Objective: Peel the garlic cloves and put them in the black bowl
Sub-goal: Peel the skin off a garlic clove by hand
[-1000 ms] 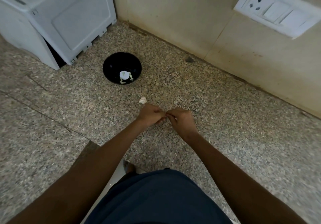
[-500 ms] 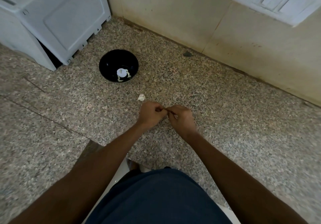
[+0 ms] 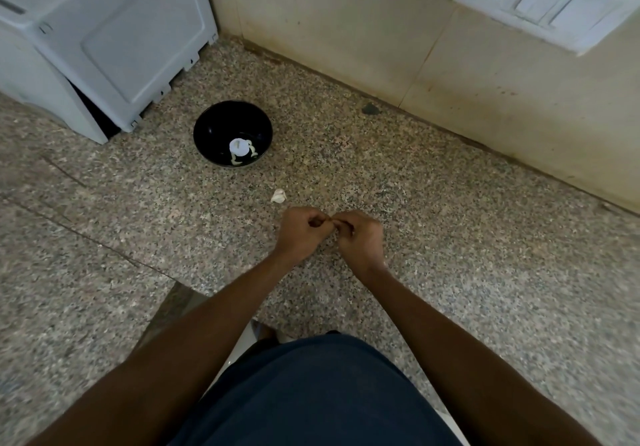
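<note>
A black bowl (image 3: pixel 232 133) stands on the speckled granite counter (image 3: pixel 450 272), with pale peeled garlic cloves (image 3: pixel 242 155) at its bottom. A small white garlic piece (image 3: pixel 278 195) lies on the counter between the bowl and my hands. My left hand (image 3: pixel 303 232) and my right hand (image 3: pixel 360 238) meet fingertip to fingertip just in front of it, fingers curled, pinching something small between them. The thing they pinch is hidden by the fingers; I take it for a garlic clove.
A white appliance (image 3: pixel 104 30) stands at the back left, close behind the bowl. A beige wall (image 3: pixel 346 30) with a white switch and socket plate (image 3: pixel 540 2) runs along the back. My dark blue clothing (image 3: pixel 311 393) fills the bottom of the view.
The view has shifted slightly; both hands stay joined at the same spot, with only small finger motions. The bowl and the loose garlic piece have not moved.
</note>
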